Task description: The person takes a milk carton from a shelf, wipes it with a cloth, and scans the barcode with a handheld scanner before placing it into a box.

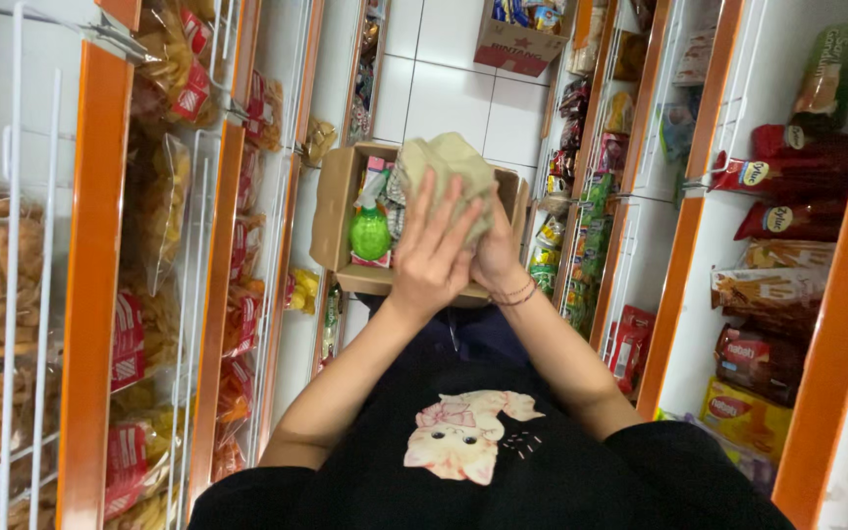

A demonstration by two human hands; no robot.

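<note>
Black shirt (503, 471) with a cartoon cat print fills the lower frame, nearest the camera; both forearms rise from it toward mid-frame.

Left side: orange-and-white wire shelves (90, 275) hold bagged snacks.

Centre: an open cardboard box (331, 211) stands on the tiled floor in the aisle, partly filled; a green spray bottle (370, 228) and other packs lie inside. Judgement: the box is not yet emptied, and goods remain in it.

Left hand (434, 257): fingers spread and extended upward, palm pressed flat against a crumpled beige bundle (449, 167), paper or cloth, cannot tell which. The bundle sits above the box, between both hands.

Right hand (496, 253): largely hidden behind the left, cupped against the bundle's lower right side; thin bracelets (514, 292) at the wrist.

Right side: shelves (684, 285) with red and brown snack packets.
</note>
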